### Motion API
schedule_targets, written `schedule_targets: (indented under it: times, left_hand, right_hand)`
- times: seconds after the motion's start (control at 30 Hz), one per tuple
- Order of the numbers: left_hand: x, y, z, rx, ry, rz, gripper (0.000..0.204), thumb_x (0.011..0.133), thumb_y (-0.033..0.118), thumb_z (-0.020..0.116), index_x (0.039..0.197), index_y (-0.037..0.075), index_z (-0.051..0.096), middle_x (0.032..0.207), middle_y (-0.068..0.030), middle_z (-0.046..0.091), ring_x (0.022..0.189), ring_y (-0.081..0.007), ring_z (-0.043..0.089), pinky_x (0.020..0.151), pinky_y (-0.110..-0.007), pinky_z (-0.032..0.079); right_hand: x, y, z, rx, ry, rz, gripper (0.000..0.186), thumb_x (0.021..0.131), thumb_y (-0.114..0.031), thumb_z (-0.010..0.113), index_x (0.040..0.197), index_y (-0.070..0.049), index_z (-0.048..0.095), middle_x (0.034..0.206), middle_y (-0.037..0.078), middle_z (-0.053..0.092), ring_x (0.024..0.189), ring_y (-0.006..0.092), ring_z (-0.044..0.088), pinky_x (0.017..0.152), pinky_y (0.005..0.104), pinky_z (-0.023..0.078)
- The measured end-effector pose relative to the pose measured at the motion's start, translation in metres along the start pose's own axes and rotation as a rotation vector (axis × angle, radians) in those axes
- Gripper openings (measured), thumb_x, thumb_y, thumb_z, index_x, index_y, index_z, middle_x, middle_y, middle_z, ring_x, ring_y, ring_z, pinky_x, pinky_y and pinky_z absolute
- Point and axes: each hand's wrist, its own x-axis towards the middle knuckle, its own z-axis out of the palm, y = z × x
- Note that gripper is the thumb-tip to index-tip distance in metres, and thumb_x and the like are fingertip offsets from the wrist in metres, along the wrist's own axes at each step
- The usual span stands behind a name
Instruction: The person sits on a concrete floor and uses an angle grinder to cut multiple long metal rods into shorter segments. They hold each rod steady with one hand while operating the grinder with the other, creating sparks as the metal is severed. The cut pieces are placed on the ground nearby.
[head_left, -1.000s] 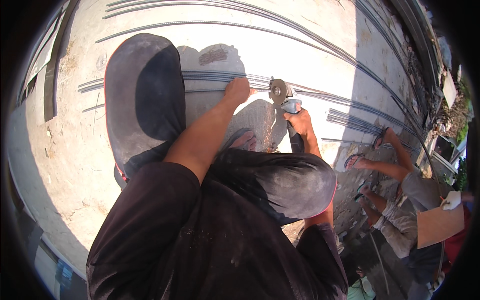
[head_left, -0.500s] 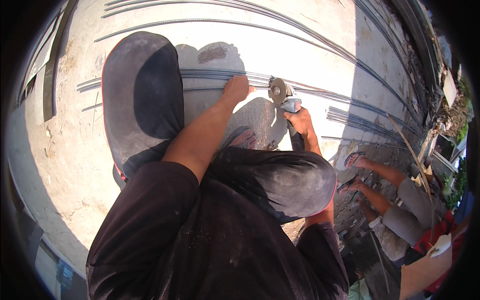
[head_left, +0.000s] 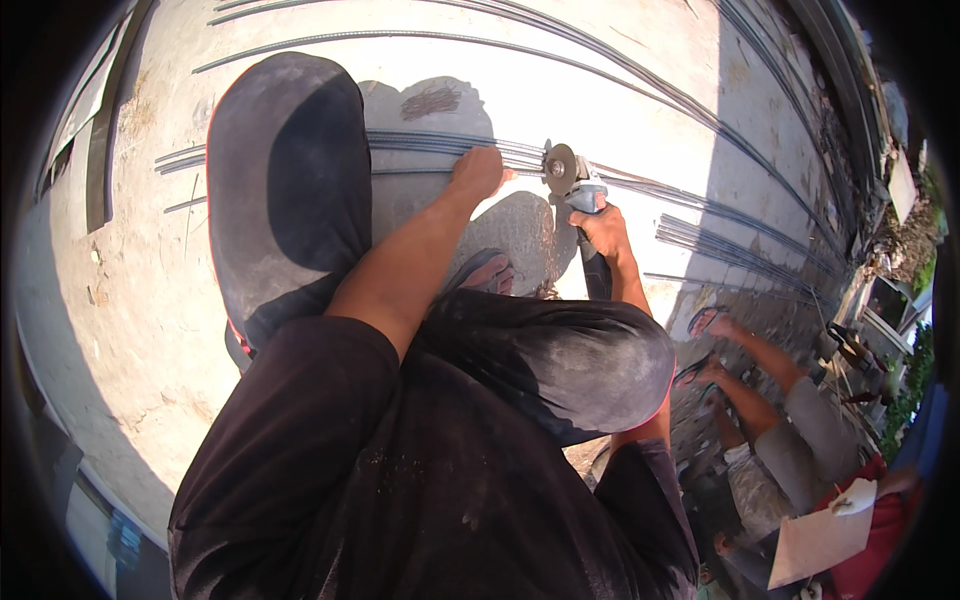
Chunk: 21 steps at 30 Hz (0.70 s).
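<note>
A bundle of ribbed steel bars [head_left: 415, 143] runs left to right across the concrete, passing beyond my raised left knee. My left hand [head_left: 480, 172] is closed on the bars, its thumb pointing right toward the cutting disc. To its right, my right hand [head_left: 602, 232] grips an angle grinder [head_left: 588, 195] by its body, whose dark rear part extends back toward my knee. The grinder's round disc [head_left: 560, 168] stands upright at the bars. Whether its edge touches them, I cannot tell. How many bars my left fingers wrap is hidden.
More long steel bars [head_left: 620, 72] lie farther off, and a shorter bundle [head_left: 715, 240] rests at the right. A small pile of thin rods [head_left: 432, 102] is beyond the bars. At the lower right are another person's legs [head_left: 750, 345] and a tan board [head_left: 820, 540].
My hands and the grinder keep nearly the same place at the bars. At the lower right, the tan board has shifted left, and a long thin stick there no longer stands across the view.
</note>
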Motion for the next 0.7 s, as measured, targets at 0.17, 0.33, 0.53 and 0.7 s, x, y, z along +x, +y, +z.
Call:
schedule_targets:
  times: [0.17, 0.33, 0.53, 0.7]
  left_hand:
    - [0.003, -0.005, 0.005, 0.008, 0.035, 0.009, 0.048, 0.093, 0.045, 0.079, 0.104, -0.001, 0.078, 0.108, -0.0239, 0.077, 0.106, -0.0412, 0.074, 0.089, -0.051, 0.058]
    - [0.006, -0.006, 0.009, 0.011, 0.039, 0.023, 0.048, 0.094, 0.047, 0.077, 0.104, 0.0, 0.078, 0.108, -0.0233, 0.077, 0.106, -0.0404, 0.074, 0.089, -0.05, 0.059]
    - [0.01, -0.01, 0.013, 0.029, 0.048, 0.051, 0.048, 0.095, 0.047, 0.077, 0.103, 0.0, 0.079, 0.108, -0.0231, 0.077, 0.106, -0.0399, 0.074, 0.09, -0.05, 0.058]
    - [0.008, -0.011, 0.013, 0.027, 0.051, 0.072, 0.048, 0.095, 0.047, 0.076, 0.105, 0.0, 0.079, 0.109, -0.0229, 0.077, 0.107, -0.0403, 0.073, 0.091, -0.05, 0.058]
  right_hand:
    - [-0.001, 0.007, 0.001, -0.048, -0.017, 0.039, 0.043, 0.074, -0.028, 0.084, 0.091, 0.011, 0.076, 0.082, 0.015, 0.074, 0.075, 0.0231, 0.065, 0.074, 0.0389, 0.053]
    - [-0.007, 0.014, 0.0, -0.031, -0.034, 0.025, 0.046, 0.076, -0.031, 0.083, 0.095, 0.01, 0.077, 0.089, 0.02, 0.077, 0.083, 0.0294, 0.072, 0.08, 0.0403, 0.055]
    - [-0.014, 0.009, -0.004, -0.073, -0.05, 0.013, 0.043, 0.076, -0.031, 0.082, 0.094, 0.008, 0.079, 0.089, 0.021, 0.078, 0.085, 0.0319, 0.075, 0.08, 0.0408, 0.056]
    - [0.0, 0.01, 0.0, 0.054, -0.052, 0.017, 0.038, 0.074, -0.025, 0.083, 0.091, 0.009, 0.077, 0.082, 0.013, 0.074, 0.072, 0.0209, 0.065, 0.07, 0.0382, 0.053]
